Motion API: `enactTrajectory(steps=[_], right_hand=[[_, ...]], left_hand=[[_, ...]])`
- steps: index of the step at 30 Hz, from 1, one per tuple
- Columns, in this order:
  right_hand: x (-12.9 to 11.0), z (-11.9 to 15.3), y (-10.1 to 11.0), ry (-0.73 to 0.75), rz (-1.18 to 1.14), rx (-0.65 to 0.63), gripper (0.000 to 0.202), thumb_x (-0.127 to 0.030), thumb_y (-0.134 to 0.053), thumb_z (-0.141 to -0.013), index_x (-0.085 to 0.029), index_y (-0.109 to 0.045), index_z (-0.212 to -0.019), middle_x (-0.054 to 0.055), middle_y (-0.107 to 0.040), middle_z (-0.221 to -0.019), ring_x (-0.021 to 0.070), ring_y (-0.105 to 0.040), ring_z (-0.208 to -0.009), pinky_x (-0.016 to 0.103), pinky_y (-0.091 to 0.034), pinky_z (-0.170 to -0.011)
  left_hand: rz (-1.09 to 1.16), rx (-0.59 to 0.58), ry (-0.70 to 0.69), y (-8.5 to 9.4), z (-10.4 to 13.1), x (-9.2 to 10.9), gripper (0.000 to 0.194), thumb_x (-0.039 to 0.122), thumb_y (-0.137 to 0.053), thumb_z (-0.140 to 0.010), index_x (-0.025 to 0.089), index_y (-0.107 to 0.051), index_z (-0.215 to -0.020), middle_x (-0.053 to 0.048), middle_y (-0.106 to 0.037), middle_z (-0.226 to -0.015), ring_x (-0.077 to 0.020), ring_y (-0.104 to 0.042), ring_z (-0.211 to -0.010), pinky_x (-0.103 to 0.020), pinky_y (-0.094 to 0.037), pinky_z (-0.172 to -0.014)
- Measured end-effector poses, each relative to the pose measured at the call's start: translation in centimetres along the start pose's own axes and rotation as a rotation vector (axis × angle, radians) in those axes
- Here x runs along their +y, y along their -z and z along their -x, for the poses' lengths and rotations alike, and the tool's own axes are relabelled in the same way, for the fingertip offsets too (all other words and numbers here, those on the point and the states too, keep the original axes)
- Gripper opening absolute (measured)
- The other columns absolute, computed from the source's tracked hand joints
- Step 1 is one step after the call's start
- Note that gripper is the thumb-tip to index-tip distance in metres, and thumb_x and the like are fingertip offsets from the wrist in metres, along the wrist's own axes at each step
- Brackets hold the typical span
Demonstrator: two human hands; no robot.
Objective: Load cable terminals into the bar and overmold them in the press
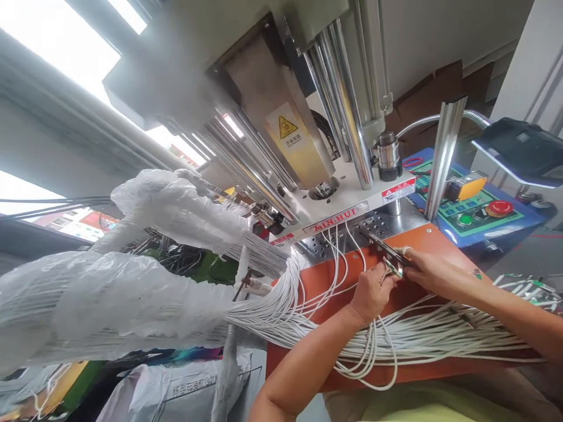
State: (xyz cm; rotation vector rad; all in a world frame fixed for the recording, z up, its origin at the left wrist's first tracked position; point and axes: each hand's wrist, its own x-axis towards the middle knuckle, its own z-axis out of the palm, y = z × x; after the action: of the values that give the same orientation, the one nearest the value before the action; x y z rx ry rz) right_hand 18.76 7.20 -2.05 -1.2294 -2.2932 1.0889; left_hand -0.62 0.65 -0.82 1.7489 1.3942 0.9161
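Over the orange work surface (444,249), both hands meet just in front of the press. My left hand (373,290) is closed on a small green-and-white connector piece (393,268) with white cable near it. My right hand (417,268) has its fingers wrapped round the near end of a dark metal mould bar (385,249), which slants back toward the press bed. Several white cables (336,264) run from under the press plate. A thick bundle of white cables (422,340) lies across the surface below the hands.
The press plate (382,196) stands just behind the hands. A blue control box (519,220) with buttons is at the right, beside a metal post (444,161). Plastic-wrapped cable bundles (118,302) fill the left. Connector ends (534,290) lie at the far right.
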Motion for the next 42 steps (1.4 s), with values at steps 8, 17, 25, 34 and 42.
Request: enactTrajectory(steps=[8, 17, 25, 34, 42], right_hand=[[-0.1, 0.1, 0.0, -0.07, 0.03, -0.036, 0.014, -0.031, -0.04, -0.087, -0.026, -0.043, -0.1, 0.005, -0.069, -0.095, 0.0227, -0.066, -0.082, 0.032, -0.045, -0.071], [-0.8, 0.4, -1.6, -0.074, -0.095, 0.069, 0.027, -0.033, -0.046, -0.086, -0.027, -0.056, -0.11, 0.003, -0.072, -0.086, 0.0242, -0.069, -0.081, 0.032, -0.046, -0.07], [-0.2, 0.2, -1.4, -0.08, -0.109, 0.053, 0.023, -0.037, -0.05, -0.087, -0.028, -0.06, -0.105, 0.001, -0.071, -0.081, 0.022, -0.066, -0.074, 0.029, -0.044, -0.065], [-0.3, 0.4, -1.8, -0.108, -0.074, 0.058, 0.025, -0.035, -0.047, -0.088, -0.027, -0.058, -0.109, 0.002, -0.071, -0.082, 0.0223, -0.066, -0.075, 0.03, -0.044, -0.067], [-1.0, 0.3, -1.9, -0.157, 0.123, 0.008, 0.038, -0.034, -0.035, -0.092, -0.021, -0.051, -0.124, 0.011, -0.073, -0.092, 0.0288, -0.07, -0.082, 0.034, -0.044, -0.068]], left_hand=[[-0.107, 0.052, 0.0, -0.5, 0.0, -0.3, 0.008, 0.024, -0.063, -0.095, 0.02, -0.068, -0.099, -0.004, -0.077, -0.091, -0.0182, -0.073, -0.085, -0.027, -0.056, -0.081], [0.035, 0.133, 0.086, -0.8, 0.3, -0.6, 0.011, 0.027, -0.061, -0.095, 0.019, -0.068, -0.096, -0.003, -0.078, -0.084, -0.0176, -0.076, -0.081, -0.027, -0.061, -0.077], [0.112, 0.1, 0.113, -0.5, 1.2, -0.2, 0.012, 0.028, -0.056, -0.098, 0.018, -0.063, -0.096, -0.005, -0.079, -0.086, -0.0167, -0.076, -0.075, -0.028, -0.064, -0.076], [0.051, 0.08, 0.106, -0.6, 1.3, 0.5, 0.009, 0.026, -0.056, -0.098, 0.02, -0.062, -0.096, -0.004, -0.079, -0.083, -0.018, -0.077, -0.073, -0.029, -0.063, -0.076], [-0.101, 0.155, 0.08, -1.0, 1.1, 0.3, 0.008, 0.028, -0.06, -0.095, 0.021, -0.063, -0.093, -0.005, -0.078, -0.085, -0.0199, -0.075, -0.08, -0.031, -0.059, -0.08]])
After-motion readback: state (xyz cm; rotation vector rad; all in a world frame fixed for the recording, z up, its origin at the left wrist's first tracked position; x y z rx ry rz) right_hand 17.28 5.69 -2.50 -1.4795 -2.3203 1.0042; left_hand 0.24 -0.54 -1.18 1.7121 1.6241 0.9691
